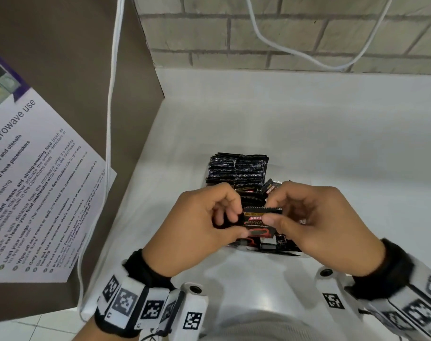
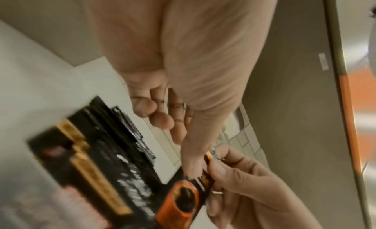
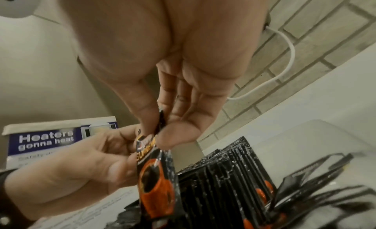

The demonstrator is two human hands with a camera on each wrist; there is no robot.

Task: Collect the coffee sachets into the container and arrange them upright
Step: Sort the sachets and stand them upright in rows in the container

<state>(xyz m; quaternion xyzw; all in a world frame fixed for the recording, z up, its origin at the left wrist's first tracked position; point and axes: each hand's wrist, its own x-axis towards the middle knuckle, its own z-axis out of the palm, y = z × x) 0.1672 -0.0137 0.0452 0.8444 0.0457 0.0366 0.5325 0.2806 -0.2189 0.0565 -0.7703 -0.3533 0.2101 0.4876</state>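
Observation:
Both hands hold one black coffee sachet with an orange cup printed on it, upright, just above the others. My left hand pinches its left top edge and my right hand pinches its right top edge. Behind it a tight row of black sachets stands upright on the white counter. In the right wrist view the held sachet hangs in front of that row, and looser tilted sachets lean at the right. A faint clear container wall shows beyond them.
A brown side panel with a microwave-use notice stands close on the left. A white cable runs down along it, and another loops on the brick wall at the back. The white counter stretches right and back.

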